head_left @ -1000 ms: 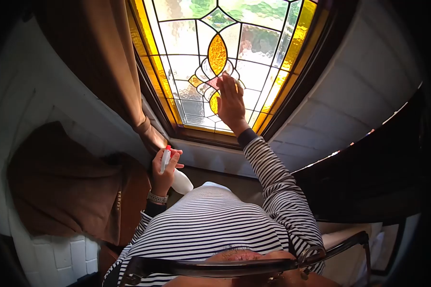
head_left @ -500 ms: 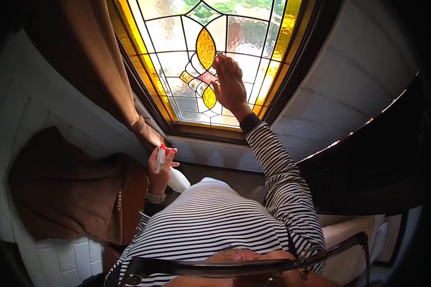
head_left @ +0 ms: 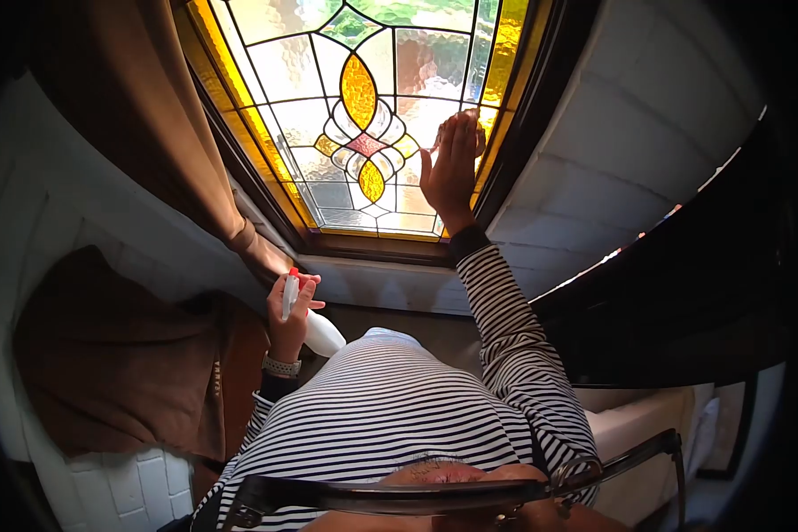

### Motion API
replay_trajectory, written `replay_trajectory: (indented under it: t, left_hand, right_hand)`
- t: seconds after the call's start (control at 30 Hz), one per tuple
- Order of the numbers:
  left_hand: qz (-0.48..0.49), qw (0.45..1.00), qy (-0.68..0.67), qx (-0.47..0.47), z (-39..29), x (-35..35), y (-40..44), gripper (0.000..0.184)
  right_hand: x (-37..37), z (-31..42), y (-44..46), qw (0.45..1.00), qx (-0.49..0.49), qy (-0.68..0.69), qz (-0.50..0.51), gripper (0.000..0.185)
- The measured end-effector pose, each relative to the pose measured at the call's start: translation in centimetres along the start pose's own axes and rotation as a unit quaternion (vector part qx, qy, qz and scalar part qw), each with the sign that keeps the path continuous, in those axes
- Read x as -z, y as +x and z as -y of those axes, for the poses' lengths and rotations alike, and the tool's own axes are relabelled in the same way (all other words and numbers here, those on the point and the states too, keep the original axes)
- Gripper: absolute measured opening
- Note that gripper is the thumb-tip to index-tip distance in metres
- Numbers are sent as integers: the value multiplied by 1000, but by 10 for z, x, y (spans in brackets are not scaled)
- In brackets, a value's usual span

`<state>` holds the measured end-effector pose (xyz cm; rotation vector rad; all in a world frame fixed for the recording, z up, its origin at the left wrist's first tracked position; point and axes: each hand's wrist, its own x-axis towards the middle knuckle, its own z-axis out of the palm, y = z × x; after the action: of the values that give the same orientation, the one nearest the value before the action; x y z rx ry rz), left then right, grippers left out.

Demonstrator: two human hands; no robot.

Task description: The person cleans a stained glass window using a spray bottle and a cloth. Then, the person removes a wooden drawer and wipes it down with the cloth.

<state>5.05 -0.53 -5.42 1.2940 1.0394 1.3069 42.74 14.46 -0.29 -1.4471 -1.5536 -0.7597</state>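
My left hand (head_left: 286,330) is closed round the neck of a white spray bottle (head_left: 325,334) with a red nozzle, low and left of the window. The bottle's body slants down to the right, close to my striped top. My right hand (head_left: 453,168) is raised against the stained-glass window (head_left: 361,89), on the right side of the pane near the yellow border. Its fingers are stretched upward and lie nearly flat, thumb apart. Its palm faces the glass, so whatever may be under it is hidden.
A brown curtain (head_left: 191,151) hangs left of the window, gathered low down. Brown cloth (head_left: 120,355) lies at the lower left over a reddish-brown surface. White brick wall (head_left: 594,160) stands right of the dark window frame (head_left: 390,250). A large black object (head_left: 674,310) fills the right side.
My right hand has moved from the middle of the pane to its right side. The view has shifted, so the window appears further left. My left hand still holds the bottle.
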Motion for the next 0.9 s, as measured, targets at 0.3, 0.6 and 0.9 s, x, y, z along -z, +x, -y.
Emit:
replay_trajectory:
  t: [0.3,0.6,0.9]
  left_hand:
    - [17,1000,10,1,-7,-2,-2,19]
    - [2,1000,1,1,-5,1,-3,20]
    - [-19,1000,-5,11,-4,10,-7,20]
  right_hand:
    - [20,1,31,999,-35,-13,-30,93]
    - [-19,12,-43,993,-113,-10,14,95]
    - [-15,-10,-20,997,-71,-3,3,95]
